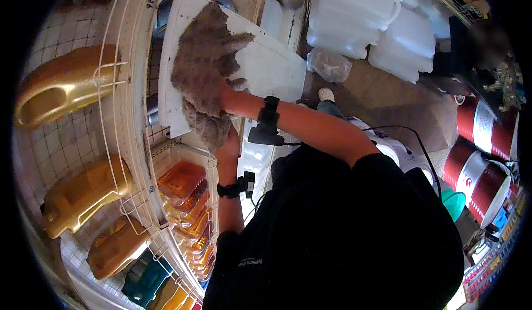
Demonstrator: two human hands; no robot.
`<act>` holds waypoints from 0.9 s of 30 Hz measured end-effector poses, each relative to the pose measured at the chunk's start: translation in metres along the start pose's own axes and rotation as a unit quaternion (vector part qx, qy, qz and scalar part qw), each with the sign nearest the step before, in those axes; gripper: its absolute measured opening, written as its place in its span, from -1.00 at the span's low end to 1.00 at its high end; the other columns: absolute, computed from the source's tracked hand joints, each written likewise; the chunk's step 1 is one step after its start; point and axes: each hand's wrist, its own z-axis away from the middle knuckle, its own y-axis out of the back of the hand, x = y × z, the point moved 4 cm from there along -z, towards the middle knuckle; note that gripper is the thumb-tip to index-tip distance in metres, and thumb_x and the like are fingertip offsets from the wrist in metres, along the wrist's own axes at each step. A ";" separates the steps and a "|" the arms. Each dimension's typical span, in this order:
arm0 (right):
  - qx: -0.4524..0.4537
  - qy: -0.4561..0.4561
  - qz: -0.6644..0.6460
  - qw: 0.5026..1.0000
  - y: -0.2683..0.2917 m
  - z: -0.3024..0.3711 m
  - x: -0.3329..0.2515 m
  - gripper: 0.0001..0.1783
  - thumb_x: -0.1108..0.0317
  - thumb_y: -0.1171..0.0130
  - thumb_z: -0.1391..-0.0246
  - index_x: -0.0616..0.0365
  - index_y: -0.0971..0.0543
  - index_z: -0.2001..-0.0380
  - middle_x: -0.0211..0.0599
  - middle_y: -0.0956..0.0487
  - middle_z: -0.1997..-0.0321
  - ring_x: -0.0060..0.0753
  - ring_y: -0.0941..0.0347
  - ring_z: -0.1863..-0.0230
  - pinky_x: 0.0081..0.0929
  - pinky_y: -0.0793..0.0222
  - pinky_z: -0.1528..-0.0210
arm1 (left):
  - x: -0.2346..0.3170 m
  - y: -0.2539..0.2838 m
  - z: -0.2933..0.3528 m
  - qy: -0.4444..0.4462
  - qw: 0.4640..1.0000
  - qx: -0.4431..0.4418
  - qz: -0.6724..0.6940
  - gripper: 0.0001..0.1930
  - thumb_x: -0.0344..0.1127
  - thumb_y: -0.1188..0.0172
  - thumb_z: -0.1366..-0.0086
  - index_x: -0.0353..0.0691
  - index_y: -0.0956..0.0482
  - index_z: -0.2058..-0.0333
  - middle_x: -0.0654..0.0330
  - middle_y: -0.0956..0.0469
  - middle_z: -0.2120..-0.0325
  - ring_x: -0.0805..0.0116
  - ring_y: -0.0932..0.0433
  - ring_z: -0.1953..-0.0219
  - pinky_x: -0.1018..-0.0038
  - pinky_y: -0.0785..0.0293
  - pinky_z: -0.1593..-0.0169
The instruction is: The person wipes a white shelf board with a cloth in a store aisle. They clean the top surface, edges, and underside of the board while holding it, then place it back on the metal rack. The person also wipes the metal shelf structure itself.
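A rumpled grey-brown cloth lies over a white shelf panel, its ragged edge spreading across the panel's left part. My right hand reaches in from the right and is bunched in the cloth, which hides its fingers. Just below, my left hand comes up to the cloth's lower end; its fingers are covered, so their grip does not show. Black bands with small devices sit on both wrists. Dark specks mark the panel's upper left corner.
Left, a wire-fronted shelf rack holds gold bottles and a teal bottle. Amber bottles fill a bin below the panel. White translucent jugs stand at the top, a plastic bag beside them. Red-and-white drums are at right.
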 end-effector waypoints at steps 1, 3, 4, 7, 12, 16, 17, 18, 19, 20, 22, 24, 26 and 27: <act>0.003 -0.006 -0.010 1.000 0.000 0.002 0.005 -0.47 0.10 0.23 -0.27 0.14 -0.15 -0.21 -0.20 -0.18 -0.28 -0.23 -0.05 -0.27 -0.35 0.13 -0.33 | 0.000 -0.001 0.002 0.042 0.999 -0.019 -0.023 -0.60 -0.26 -0.06 -0.22 -0.21 -0.45 -0.03 -0.06 -0.43 -0.01 -0.07 -0.33 -0.10 0.18 -0.16 -0.20; -0.010 -0.027 -0.027 0.999 -0.005 0.015 0.018 -0.47 0.10 0.23 -0.27 0.14 -0.14 -0.21 -0.19 -0.17 -0.28 -0.23 -0.04 -0.28 -0.35 0.14 -0.33 | -0.018 -0.004 0.025 0.091 0.994 -0.043 -0.048 -0.61 -0.26 -0.06 -0.22 -0.20 -0.45 -0.03 -0.06 -0.43 -0.01 -0.05 -0.34 -0.09 0.19 -0.16 -0.19; -0.019 -0.043 -0.037 0.998 -0.004 0.025 0.029 -0.47 0.10 0.23 -0.27 0.15 -0.13 -0.21 -0.19 -0.16 -0.28 -0.24 -0.03 -0.28 -0.35 0.14 -0.34 | -0.047 -0.014 0.052 0.025 0.982 -0.103 -0.158 -0.58 -0.26 -0.05 -0.25 -0.26 -0.39 -0.06 -0.06 -0.41 -0.03 -0.03 -0.33 -0.10 0.19 -0.15 -0.20; -0.033 -0.062 -0.052 0.996 -0.010 0.032 0.051 -0.46 0.11 0.23 -0.27 0.16 -0.12 -0.22 -0.19 -0.15 -0.29 -0.24 -0.02 -0.29 -0.36 0.15 -0.34 | -0.054 -0.027 0.060 0.119 0.973 -0.175 -0.089 -0.57 -0.22 -0.08 -0.28 -0.30 -0.36 -0.07 0.01 -0.46 0.02 0.12 -0.39 -0.05 0.26 -0.25 -0.14; 0.005 -0.033 -0.065 0.997 -0.013 -0.002 0.059 -0.45 0.11 0.24 -0.28 0.17 -0.09 -0.23 -0.19 -0.13 -0.31 -0.25 0.00 -0.30 -0.37 0.16 -0.35 | -0.061 -0.034 0.060 0.243 0.962 -0.107 -0.058 -0.53 -0.21 -0.05 -0.28 -0.30 -0.32 -0.12 -0.05 -0.32 -0.11 0.07 -0.27 -0.18 0.22 -0.12 -0.24; 0.045 -0.019 -0.063 0.997 -0.011 -0.020 0.089 -0.44 0.12 0.24 -0.28 0.19 -0.07 -0.24 -0.18 -0.11 -0.32 -0.26 0.02 -0.31 -0.38 0.17 -0.35 | -0.068 -0.064 0.066 -0.220 0.796 -0.198 -0.528 -0.47 -0.24 -0.04 -0.27 -0.33 -0.24 -0.17 -0.07 -0.23 -0.17 0.03 -0.17 -0.25 0.22 0.01 -0.30; 0.048 -0.012 -0.078 0.996 -0.023 -0.020 0.090 -0.44 0.12 0.24 -0.28 0.19 -0.07 -0.24 -0.18 -0.10 -0.32 -0.26 0.03 -0.32 -0.38 0.17 -0.35 | -0.103 -0.067 0.106 -0.112 0.793 -0.319 -0.506 -0.48 -0.28 -0.02 -0.26 -0.31 -0.23 -0.18 -0.07 -0.23 -0.18 -0.03 -0.15 -0.25 0.19 0.04 -0.31; 0.057 -0.009 -0.077 0.995 -0.027 -0.017 0.104 -0.44 0.12 0.24 -0.28 0.19 -0.06 -0.24 -0.18 -0.10 -0.32 -0.26 0.03 -0.32 -0.38 0.18 -0.35 | -0.117 -0.080 0.123 -0.026 0.815 -0.360 -0.453 -0.49 -0.27 -0.01 -0.27 -0.32 -0.24 -0.17 -0.08 -0.24 -0.17 -0.02 -0.16 -0.24 0.19 0.03 -0.30; 0.068 -0.011 -0.068 0.995 -0.028 -0.008 0.127 -0.44 0.12 0.24 -0.29 0.20 -0.06 -0.24 -0.18 -0.09 -0.32 -0.26 0.04 -0.32 -0.38 0.18 -0.36 | -0.115 -0.093 0.125 0.052 0.886 -0.327 -0.325 -0.49 -0.27 -0.01 -0.27 -0.33 -0.24 -0.16 -0.08 -0.25 -0.16 -0.02 -0.18 -0.22 0.19 0.02 -0.29; 0.080 -0.015 -0.063 0.995 -0.032 0.005 0.149 -0.44 0.13 0.25 -0.29 0.20 -0.05 -0.24 -0.18 -0.09 -0.33 -0.27 0.04 -0.32 -0.38 0.18 -0.36 | -0.110 -0.106 0.126 0.099 0.923 -0.299 -0.221 -0.50 -0.26 0.00 -0.28 -0.33 -0.25 -0.16 -0.08 -0.26 -0.15 -0.01 -0.19 -0.21 0.20 0.00 -0.27; 0.105 -0.035 -0.045 0.993 -0.037 0.048 0.201 -0.43 0.13 0.25 -0.29 0.21 -0.04 -0.25 -0.18 -0.08 -0.33 -0.27 0.05 -0.33 -0.39 0.19 -0.36 | -0.094 -0.143 0.129 0.161 0.949 -0.268 -0.047 -0.51 -0.25 0.01 -0.29 -0.35 -0.26 -0.15 -0.09 -0.28 -0.12 0.00 -0.22 -0.18 0.21 -0.03 -0.24; 0.118 -0.090 -0.021 0.989 -0.047 0.106 0.250 -0.43 0.13 0.25 -0.29 0.21 -0.03 -0.25 -0.18 -0.07 -0.34 -0.27 0.06 -0.34 -0.39 0.19 -0.36 | -0.082 -0.166 0.132 0.194 0.943 -0.265 0.047 -0.52 -0.24 0.02 -0.30 -0.37 -0.27 -0.14 -0.10 -0.30 -0.10 0.01 -0.24 -0.15 0.21 -0.06 -0.22; 0.123 -0.188 0.028 0.974 -0.041 0.194 0.316 -0.42 0.13 0.25 -0.29 0.22 -0.02 -0.26 -0.18 -0.06 -0.34 -0.28 0.07 -0.34 -0.40 0.20 -0.36 | -0.067 -0.211 0.144 0.196 0.929 -0.288 0.125 -0.53 -0.23 0.03 -0.31 -0.38 -0.28 -0.12 -0.11 -0.32 -0.08 0.02 -0.27 -0.13 0.22 -0.08 -0.19; 0.116 -0.240 0.024 0.964 -0.050 0.228 0.333 -0.42 0.14 0.25 -0.29 0.22 -0.02 -0.26 -0.18 -0.06 -0.34 -0.28 0.08 -0.34 -0.40 0.20 -0.37 | -0.064 -0.218 0.144 0.206 0.923 -0.288 0.151 -0.53 -0.23 0.04 -0.32 -0.39 -0.28 -0.12 -0.11 -0.33 -0.07 0.02 -0.28 -0.11 0.22 -0.10 -0.18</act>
